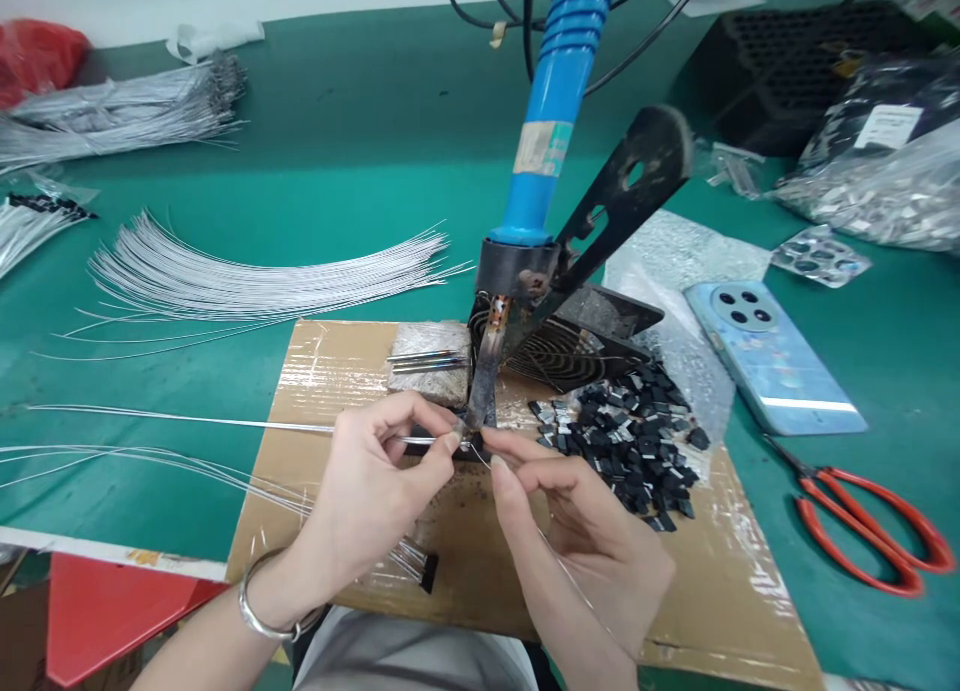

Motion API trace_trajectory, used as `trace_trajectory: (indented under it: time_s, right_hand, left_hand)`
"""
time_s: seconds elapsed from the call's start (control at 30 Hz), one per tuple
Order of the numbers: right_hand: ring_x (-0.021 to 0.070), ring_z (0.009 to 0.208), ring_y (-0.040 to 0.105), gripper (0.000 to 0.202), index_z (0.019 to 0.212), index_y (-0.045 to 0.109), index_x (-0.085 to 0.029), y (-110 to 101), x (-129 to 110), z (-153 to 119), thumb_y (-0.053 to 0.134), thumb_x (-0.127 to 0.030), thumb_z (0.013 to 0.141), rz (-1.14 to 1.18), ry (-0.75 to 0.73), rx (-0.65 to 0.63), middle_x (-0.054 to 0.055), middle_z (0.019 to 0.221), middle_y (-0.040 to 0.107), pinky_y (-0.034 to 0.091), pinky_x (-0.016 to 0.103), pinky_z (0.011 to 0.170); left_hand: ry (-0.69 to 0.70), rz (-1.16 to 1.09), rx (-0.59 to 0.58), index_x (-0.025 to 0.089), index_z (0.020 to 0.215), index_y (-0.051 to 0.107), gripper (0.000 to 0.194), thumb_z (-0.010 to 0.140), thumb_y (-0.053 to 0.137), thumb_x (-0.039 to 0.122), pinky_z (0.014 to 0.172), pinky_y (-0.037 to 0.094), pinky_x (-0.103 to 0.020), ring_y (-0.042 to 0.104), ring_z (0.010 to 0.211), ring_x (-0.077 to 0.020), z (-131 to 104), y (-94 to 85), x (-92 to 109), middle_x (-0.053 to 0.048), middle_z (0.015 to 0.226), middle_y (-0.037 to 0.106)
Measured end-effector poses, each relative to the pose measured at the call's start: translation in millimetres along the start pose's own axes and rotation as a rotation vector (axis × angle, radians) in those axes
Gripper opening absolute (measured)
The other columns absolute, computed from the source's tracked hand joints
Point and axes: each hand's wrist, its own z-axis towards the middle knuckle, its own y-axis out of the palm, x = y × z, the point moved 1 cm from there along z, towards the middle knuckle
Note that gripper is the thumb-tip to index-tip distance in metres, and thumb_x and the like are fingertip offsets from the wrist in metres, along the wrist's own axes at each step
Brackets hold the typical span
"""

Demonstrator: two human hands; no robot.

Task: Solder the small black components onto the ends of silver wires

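Observation:
My left hand (382, 481) pinches thin white wires (292, 426) that run off to the left. My right hand (577, 541) is closed on a thin solder wire (562, 566), whose end reaches the work point beside my left fingertips. Between the two hands, the tip of a blue-handled soldering iron (484, 381) points down in its black bracket (630, 191). The small part under the tip is mostly hidden by my fingers. Right of the iron lies a pile of small black connectors (637, 436). Finished-looking wires with a black connector (429, 573) rest below my left hand.
Cardboard (315, 371) covers the green table (360, 201). A bundle of white wires (262, 281) lies behind at left. A fan (562, 351) stands behind the iron. At right are a blue phone (780, 361), red-handled scissors (870, 531) and a black crate (787, 61).

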Motion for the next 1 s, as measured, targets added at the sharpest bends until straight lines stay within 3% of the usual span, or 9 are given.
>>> trace_trajectory:
  time_s: [0.33,1.0]
  right_hand:
    - [0.0232,0.102,0.080,0.018,0.078,0.065,-0.022,0.9,2.4,-0.1,0.072,-0.023,0.094,0.029,0.011,-0.001,0.009,0.105,0.083,0.061,0.033,0.093]
    - [0.0230,0.100,0.080,0.015,0.078,0.068,-0.021,2.1,2.1,-0.6,0.075,-0.020,0.092,0.032,-0.026,0.023,0.008,0.104,0.083,0.063,0.032,0.090]
  left_hand:
    - [-0.021,0.000,-0.013,0.017,0.072,0.069,0.007,0.078,0.068,0.020,0.071,0.053,-0.032,0.071,0.082,-0.0222,2.2,1.3,-0.7,-0.007,0.086,0.078]
    - [-0.005,0.005,-0.001,0.019,0.071,0.068,0.008,0.078,0.067,0.023,0.068,0.052,-0.030,0.069,0.081,-0.0210,-2.0,0.7,2.3,-0.006,0.084,0.076]
